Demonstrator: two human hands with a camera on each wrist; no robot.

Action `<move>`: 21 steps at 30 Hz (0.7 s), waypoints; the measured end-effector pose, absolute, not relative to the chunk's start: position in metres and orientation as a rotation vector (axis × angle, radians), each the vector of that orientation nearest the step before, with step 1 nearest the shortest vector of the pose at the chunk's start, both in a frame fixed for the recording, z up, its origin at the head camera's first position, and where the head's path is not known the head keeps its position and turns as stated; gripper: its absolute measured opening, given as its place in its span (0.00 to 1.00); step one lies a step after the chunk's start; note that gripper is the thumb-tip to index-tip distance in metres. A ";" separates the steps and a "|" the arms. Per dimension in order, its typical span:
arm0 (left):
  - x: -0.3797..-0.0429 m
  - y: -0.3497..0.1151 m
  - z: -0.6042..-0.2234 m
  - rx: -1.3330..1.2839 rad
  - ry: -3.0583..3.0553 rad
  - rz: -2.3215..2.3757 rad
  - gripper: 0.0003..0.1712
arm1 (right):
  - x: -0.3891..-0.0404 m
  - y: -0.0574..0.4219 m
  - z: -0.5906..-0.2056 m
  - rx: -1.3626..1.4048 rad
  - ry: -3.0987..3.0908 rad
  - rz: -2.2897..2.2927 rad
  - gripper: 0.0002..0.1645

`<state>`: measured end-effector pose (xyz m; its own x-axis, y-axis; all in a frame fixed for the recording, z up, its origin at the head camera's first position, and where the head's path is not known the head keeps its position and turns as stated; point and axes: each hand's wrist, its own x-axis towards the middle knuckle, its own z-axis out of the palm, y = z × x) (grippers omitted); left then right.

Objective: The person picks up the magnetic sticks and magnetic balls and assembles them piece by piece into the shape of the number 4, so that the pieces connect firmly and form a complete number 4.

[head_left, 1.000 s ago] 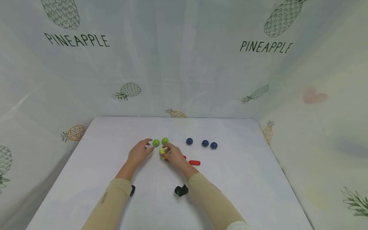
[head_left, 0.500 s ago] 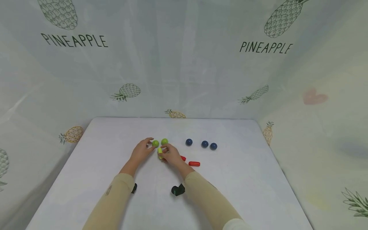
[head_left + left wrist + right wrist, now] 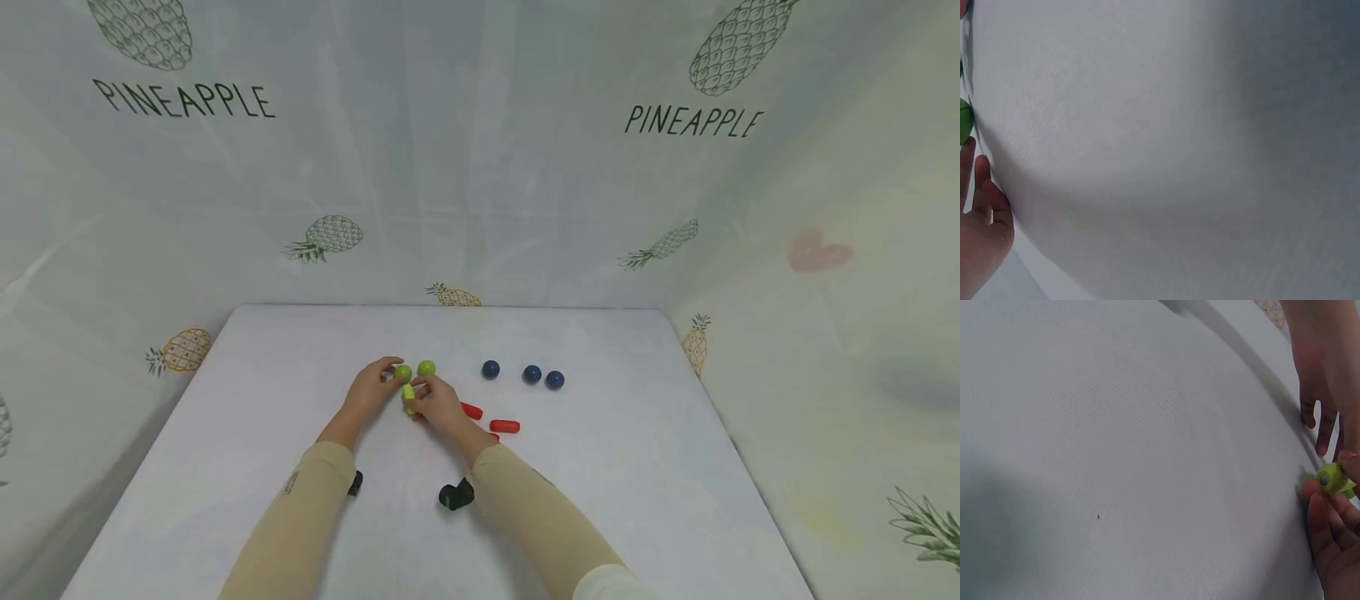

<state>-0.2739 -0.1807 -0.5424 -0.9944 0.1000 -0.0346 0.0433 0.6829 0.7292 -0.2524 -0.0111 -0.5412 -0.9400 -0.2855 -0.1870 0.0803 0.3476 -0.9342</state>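
Note:
Between the thumb and fingers of my left hand [image 3: 366,393] sits a green ball [image 3: 403,373], with the fingertips at its left side in the head view. The left wrist view catches the same ball [image 3: 965,120] only at its edge, fingertips right against it. My right hand [image 3: 438,406] pinches a short yellow-green toy rod [image 3: 408,398], tilted close in front of that ball. A small grey disc shows in the rod's end [image 3: 1325,480] in the right wrist view. Just right of the held ball lies a second green ball [image 3: 427,367].
Several blue balls, including one nearest the hands [image 3: 491,369], lie in a loose row to the right. Red rods [image 3: 505,426] lie beside the right hand, one partly hidden by the forearm. All are on a white table [image 3: 637,467] before a pineapple-print cloth [image 3: 480,167].
My left hand has moved right, bringing its thumb and fingers around the green ball. My right hand has carried the yellow-green rod slightly left, closer to that ball, uncovering more of the red rods.

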 end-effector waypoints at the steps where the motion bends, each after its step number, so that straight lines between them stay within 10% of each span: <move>1: -0.274 -0.181 -0.543 0.121 2.813 1.221 0.25 | -0.252 -0.012 -0.541 -0.176 2.299 -1.617 0.21; 21: -0.277 -0.190 -0.548 -0.006 2.555 1.454 0.27 | -0.255 -0.021 -0.549 -0.190 2.420 -1.553 0.22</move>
